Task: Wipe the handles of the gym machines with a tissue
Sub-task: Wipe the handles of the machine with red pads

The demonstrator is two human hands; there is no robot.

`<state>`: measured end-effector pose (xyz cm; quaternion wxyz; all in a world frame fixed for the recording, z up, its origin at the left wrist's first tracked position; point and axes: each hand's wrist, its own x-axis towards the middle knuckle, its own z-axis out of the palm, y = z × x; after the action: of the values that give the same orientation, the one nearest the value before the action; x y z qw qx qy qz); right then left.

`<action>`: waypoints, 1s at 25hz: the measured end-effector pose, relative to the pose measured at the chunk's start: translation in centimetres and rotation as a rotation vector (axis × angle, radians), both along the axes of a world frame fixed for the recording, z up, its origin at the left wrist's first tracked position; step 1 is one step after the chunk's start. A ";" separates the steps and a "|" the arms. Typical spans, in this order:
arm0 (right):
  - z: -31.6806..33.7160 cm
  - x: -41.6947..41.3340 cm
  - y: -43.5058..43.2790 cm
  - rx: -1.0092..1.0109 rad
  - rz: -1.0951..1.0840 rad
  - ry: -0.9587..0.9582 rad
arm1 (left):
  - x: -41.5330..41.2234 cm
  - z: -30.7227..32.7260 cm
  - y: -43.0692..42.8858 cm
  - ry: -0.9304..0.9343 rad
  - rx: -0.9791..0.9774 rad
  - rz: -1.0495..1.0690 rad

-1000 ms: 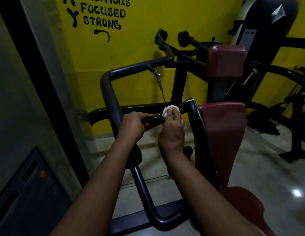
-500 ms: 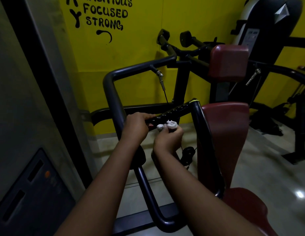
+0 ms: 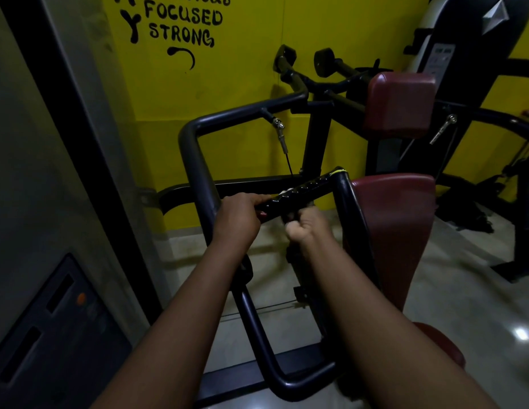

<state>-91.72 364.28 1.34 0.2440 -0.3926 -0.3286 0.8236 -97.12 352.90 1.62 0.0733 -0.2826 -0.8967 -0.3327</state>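
Both hands are closed on the ribbed handle (image 3: pixel 310 187). Its left end is gripped from above by the left hand (image 3: pixel 238 215). The bar is wrapped from below by the curled right hand (image 3: pixel 309 228), by which the tissue (image 3: pixel 286 191) is held against it; only a white scrap is seen on top. A maroon pad (image 3: pixel 396 219) is seen just right of the handle.
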 end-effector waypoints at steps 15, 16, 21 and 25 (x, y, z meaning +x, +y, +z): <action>-1.4 0.1 -4.0 0.763 -0.394 -0.119 | -0.2 0.5 -0.1 0.031 0.036 -0.056; -1.6 0.5 -4.4 0.925 -0.321 -0.125 | -0.2 0.6 -0.1 0.028 0.023 -0.071; -0.5 0.4 -1.2 1.739 -0.259 -0.358 | -0.2 1.7 0.2 -0.033 -0.076 -0.103; 1.8 0.2 0.3 2.243 0.326 -0.583 | 0.1 1.9 1.0 -0.037 -0.174 -0.073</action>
<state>-91.54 364.62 3.15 0.2606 -0.0847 -0.9613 -0.0276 -97.03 353.90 3.52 0.0197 -0.3144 -0.9125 -0.2611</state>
